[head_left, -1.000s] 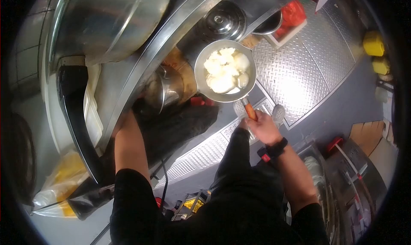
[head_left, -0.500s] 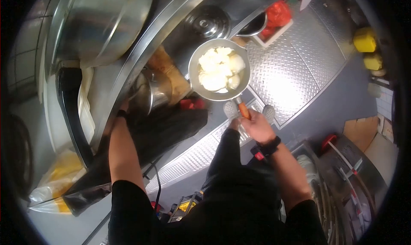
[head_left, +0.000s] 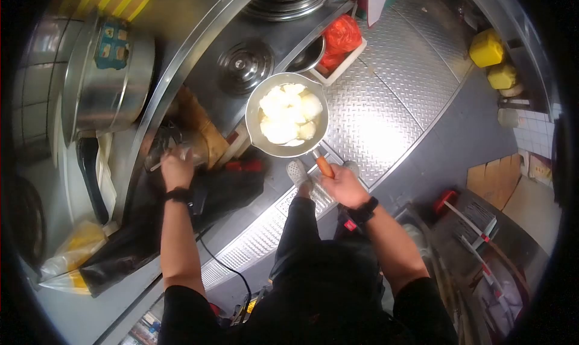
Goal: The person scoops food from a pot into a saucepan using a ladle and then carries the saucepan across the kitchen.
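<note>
My right hand (head_left: 345,186) is closed round the orange handle (head_left: 325,167) of a saucepan (head_left: 256,136), held out in front of me over the floor. Pale, glaring lumps (head_left: 283,117) sit in a little liquid in the pan; their kind is washed out by the light. On the left, my left hand (head_left: 177,169) is curled at the edge of the shelf under the counter, beside a dark, shiny item (head_left: 164,141). Its fingers look closed, but blur and shadow hide what is in them. A black plastic bag (head_left: 223,191) lies next to its wrist.
At the left stands a large steel pot (head_left: 129,98) with a black-handled pan (head_left: 93,176) near it. Lids (head_left: 240,65) lie on the steel shelf ahead. A white crate (head_left: 347,63) holds red bags (head_left: 342,34). Metal floor plates (head_left: 386,92) stretch ahead; yellow jugs (head_left: 486,48) stand right.
My left hand has come out from under the counter edge into view. The saucepan stays in my right hand. The whole view has shifted, with the pan now further left in it.
</note>
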The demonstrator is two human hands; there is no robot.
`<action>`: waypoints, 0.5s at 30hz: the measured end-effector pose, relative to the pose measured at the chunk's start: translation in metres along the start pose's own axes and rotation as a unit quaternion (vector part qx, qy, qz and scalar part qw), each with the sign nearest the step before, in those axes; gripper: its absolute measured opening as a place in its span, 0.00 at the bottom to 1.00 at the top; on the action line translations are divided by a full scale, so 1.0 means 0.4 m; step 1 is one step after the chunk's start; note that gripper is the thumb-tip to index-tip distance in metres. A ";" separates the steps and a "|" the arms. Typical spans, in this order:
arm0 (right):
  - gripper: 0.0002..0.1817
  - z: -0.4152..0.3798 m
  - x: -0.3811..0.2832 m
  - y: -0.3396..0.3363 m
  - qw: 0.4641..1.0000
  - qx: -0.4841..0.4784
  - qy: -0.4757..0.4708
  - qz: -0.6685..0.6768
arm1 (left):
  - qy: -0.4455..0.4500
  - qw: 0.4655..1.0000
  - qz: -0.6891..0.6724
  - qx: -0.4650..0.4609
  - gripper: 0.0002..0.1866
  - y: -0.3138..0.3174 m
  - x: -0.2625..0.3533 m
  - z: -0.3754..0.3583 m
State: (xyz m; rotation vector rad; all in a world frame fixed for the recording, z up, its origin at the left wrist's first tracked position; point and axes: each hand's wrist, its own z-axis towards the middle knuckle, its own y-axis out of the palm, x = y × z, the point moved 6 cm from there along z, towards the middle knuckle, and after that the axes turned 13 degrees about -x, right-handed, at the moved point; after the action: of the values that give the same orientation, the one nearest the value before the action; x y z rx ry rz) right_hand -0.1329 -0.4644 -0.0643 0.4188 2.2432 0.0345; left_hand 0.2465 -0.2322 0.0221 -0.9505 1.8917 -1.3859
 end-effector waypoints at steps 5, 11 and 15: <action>0.15 -0.049 0.053 -0.072 1.000 0.023 0.008 0.011 | 0.108 0.991 -0.079 -0.016 0.18 0.127 0.229 0.136; 0.10 -0.120 0.102 -0.101 0.988 0.044 0.058 0.140 | 0.112 0.985 -0.090 -0.092 0.32 0.245 0.406 0.393; 0.10 -0.150 0.167 -0.095 0.986 0.069 0.049 0.144 | 0.161 0.977 -0.077 -0.113 0.39 0.295 0.457 0.569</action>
State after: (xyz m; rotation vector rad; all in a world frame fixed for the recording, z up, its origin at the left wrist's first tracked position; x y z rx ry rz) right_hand -0.2288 -0.4727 -0.0809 0.8307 2.2704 0.0530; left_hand 0.3031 -0.4802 -0.1635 -1.0504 2.2986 -1.5098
